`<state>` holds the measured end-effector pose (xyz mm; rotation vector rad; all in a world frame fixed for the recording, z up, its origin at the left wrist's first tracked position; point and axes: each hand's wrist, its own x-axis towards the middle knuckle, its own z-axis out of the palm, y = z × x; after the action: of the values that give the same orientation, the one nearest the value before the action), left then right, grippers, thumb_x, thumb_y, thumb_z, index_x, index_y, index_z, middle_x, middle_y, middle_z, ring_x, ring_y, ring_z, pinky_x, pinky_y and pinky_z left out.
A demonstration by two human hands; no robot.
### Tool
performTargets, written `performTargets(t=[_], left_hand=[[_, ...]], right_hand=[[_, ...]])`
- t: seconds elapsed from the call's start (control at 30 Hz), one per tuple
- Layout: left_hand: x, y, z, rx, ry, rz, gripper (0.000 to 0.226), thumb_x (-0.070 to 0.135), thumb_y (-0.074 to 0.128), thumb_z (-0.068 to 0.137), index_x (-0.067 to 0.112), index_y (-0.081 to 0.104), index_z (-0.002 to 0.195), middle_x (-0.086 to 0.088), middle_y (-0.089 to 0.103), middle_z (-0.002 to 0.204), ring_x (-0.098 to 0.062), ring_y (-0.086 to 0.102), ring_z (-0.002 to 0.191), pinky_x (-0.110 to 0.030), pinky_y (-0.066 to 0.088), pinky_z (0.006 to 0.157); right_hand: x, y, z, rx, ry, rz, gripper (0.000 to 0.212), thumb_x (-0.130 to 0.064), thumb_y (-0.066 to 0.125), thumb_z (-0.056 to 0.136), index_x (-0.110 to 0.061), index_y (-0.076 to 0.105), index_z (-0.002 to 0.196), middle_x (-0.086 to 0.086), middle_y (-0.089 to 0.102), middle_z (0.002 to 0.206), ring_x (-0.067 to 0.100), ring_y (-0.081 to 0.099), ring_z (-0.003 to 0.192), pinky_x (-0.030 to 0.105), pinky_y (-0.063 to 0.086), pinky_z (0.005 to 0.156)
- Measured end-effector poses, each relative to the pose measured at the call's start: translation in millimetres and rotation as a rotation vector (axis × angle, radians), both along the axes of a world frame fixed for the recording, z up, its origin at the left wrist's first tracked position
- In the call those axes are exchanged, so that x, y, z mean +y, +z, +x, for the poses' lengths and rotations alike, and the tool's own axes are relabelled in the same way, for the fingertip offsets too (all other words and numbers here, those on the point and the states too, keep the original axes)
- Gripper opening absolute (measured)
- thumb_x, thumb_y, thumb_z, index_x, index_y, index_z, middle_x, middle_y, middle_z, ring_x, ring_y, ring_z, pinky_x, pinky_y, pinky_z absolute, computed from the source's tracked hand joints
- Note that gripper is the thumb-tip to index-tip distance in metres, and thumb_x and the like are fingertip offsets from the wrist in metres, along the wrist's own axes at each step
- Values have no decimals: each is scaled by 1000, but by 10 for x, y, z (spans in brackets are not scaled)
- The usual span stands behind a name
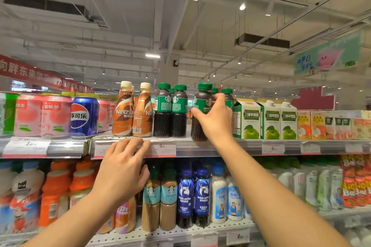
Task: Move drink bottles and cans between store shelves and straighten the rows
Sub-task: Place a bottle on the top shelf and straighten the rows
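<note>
The right hand point(215, 114) was wrapped around a green-capped dark coffee bottle point(201, 110) at the front edge of the top shelf point(220, 143), fingers curled across its green label and thumb on the near side. The bottle leaned slightly, its base at the shelf lip, a little forward of and apart from the pair of matching bottles point(170, 110) standing to its left. More green caps showed behind it, partly hidden by the hand. The left hand point(122, 168) held nothing; its fingers were spread and relaxed, the tips at the price strip point(160, 149) of the top shelf, just below the two Nescafé bottles point(132, 110).

Further left stood a blue Pepsi can point(84, 116) among pink peach cans point(48, 116); to the right of the gripped bottle were green apple-juice cartons point(267, 120). On the lower shelf point(180, 232) sat pale coffee bottles point(158, 198), blue coffee bottles point(193, 194) and white milk bottles point(220, 194).

The step in hand looked like either setting this bottle into its row or lifting it out; the single view could not settle which. If it was being placed, the next move called for standing it upright, sliding it back level with the pair to its left and closing the gap, without knocking the bottles behind.
</note>
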<state>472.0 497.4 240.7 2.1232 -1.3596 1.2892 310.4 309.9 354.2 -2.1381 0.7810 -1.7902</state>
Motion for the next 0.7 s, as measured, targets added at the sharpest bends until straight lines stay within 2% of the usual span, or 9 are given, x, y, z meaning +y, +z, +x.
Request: performTargets(t=[0.2, 0.33, 0.47, 0.7], left_hand=[[2, 12, -4, -1, -7, -5, 63, 42, 64, 80, 15, 60, 136, -8, 61, 128, -32, 54, 116, -47, 47, 97], [-5, 2, -3, -3, -10, -14, 63, 43, 62, 80, 15, 60, 136, -8, 61, 128, -32, 55, 117, -47, 47, 98], [-8, 3, -2, 0, -22, -30, 62, 43, 59, 80, 14, 62, 134, -8, 62, 126, -32, 55, 116, -47, 47, 98], [-13, 1, 7, 20, -39, -31, 61, 44, 54, 81, 15, 61, 134, -5, 60, 125, -31, 55, 115, -46, 47, 97]], right_hand=[[65, 62, 119, 106, -232, -38, 68, -57, 77, 84, -14, 43, 124, 9, 67, 110, 31, 67, 96, 36, 50, 74], [33, 119, 169, 218, -334, -73, 75, -62, 72, 86, -9, 44, 131, 14, 65, 120, 37, 67, 105, 41, 54, 79], [30, 149, 206, 261, -347, -78, 75, -61, 71, 87, -6, 46, 132, 16, 66, 121, 39, 66, 107, 41, 54, 80], [99, -52, 102, 336, -381, -19, 73, -65, 67, 87, -7, 48, 127, 15, 70, 110, 40, 68, 104, 44, 55, 80]])
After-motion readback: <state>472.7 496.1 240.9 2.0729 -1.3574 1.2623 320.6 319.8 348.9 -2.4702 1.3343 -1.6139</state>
